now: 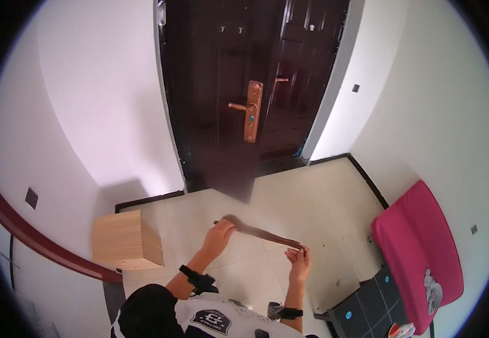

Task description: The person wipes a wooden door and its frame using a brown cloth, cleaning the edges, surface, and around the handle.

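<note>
A long, narrow brown strip (pixel 267 235) stretches between my two hands above the floor, slanting down to the right. Its left part is wider and blurred, and I cannot make out its exact kind. My left hand (pixel 220 234) is closed on the left end, where a small dark tip pokes out past the fingers. At the right end, my right hand (pixel 299 259) pinches the strip with some fingers curled below it. Each wrist wears a dark strap.
Ahead, a dark brown door (pixel 210 112) with a copper-coloured handle (pixel 253 110) stands ajar. To the left, a light wooden box (pixel 123 241) sits by the wall. A pink cushioned seat (pixel 410 242) and a dark tiled-looking bench (pixel 368 301) are at the right, on pale floor tiles (pixel 289 191).
</note>
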Demonstrator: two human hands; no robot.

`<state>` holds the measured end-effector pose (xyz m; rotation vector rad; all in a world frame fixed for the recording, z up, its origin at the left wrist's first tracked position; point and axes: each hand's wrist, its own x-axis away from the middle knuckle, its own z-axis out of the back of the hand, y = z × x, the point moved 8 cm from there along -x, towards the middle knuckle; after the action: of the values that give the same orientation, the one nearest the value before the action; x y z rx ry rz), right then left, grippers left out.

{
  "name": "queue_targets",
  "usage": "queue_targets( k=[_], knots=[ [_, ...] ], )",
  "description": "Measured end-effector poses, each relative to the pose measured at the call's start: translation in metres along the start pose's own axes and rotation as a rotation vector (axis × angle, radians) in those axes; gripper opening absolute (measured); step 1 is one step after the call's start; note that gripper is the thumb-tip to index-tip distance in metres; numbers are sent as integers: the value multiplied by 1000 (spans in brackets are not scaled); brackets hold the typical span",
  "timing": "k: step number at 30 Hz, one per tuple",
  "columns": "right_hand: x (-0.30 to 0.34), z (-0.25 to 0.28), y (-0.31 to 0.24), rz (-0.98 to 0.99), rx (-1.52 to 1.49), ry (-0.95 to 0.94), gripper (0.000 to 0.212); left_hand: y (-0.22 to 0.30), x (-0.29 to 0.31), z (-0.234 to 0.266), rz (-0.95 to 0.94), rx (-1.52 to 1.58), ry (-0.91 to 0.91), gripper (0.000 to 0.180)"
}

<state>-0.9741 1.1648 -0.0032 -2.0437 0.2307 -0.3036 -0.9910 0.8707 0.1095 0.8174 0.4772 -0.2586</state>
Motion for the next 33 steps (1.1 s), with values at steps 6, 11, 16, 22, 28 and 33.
queue_targets(
  k=[6, 11, 16, 22, 28, 33],
  knots=[
    [-26, -58, 27, -62, -87, -141, 16, -49, 3, 27, 66, -205, 81, 17],
    [-73, -80, 21, -75, 9, -52, 15, -96, -55, 8, 119, -74, 54, 19],
    [-137, -153, -12, 56, 23, -132, 18, -147, -141, 6, 218, 133, 163, 18],
    [-199, -242, -13, 96, 103, -113, 21, -210, -235, 38, 132, 368, 330, 21],
    [-270, -349, -66, 344, 55, -192, 34, -162, -370, 104, -194, 186, 521, 30],
    [-332, -486, -165, 1143, 540, -334, 59, -93, -478, 135, -578, -80, 613, 42]
  ],
)
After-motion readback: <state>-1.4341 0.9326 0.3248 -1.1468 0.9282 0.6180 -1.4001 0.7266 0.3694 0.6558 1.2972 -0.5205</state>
